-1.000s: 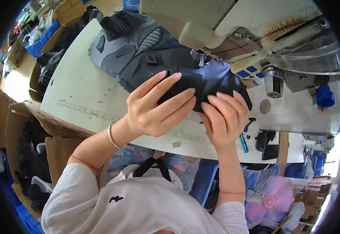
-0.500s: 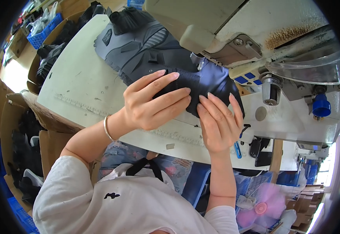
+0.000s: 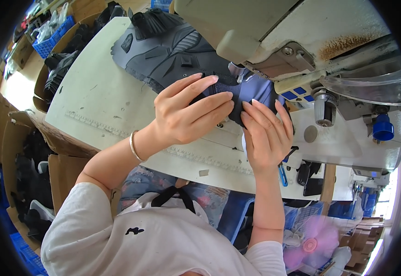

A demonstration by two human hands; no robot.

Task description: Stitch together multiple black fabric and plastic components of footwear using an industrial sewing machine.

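Observation:
A dark grey and black shoe upper [image 3: 161, 62] with moulded ridges lies on the white sewing table [image 3: 87, 87]. Its right end, partly bluish and shiny, sits below the presser foot [image 3: 236, 70] of the sewing machine [image 3: 242, 32]. My left hand [image 3: 184, 112] grips the upper's near edge, fingers stretched over the black fabric and thumb hidden. Just to the right, my right hand [image 3: 269, 138] holds the black corner with fingertips on top; its thumb is out of sight too. The needle cannot be made out.
Boxes of black pieces [image 3: 32, 184] stand along the left side. A blue cutter [image 3: 283, 175] and dark small items lie at the table's right edge. A pink fan [image 3: 309, 245] spins at lower right. A blue-capped machine part [image 3: 383, 128] hangs at right.
Both hands have shifted slightly right and away from me, with the upper's near edge between them. The machine appears slightly further right in the picture.

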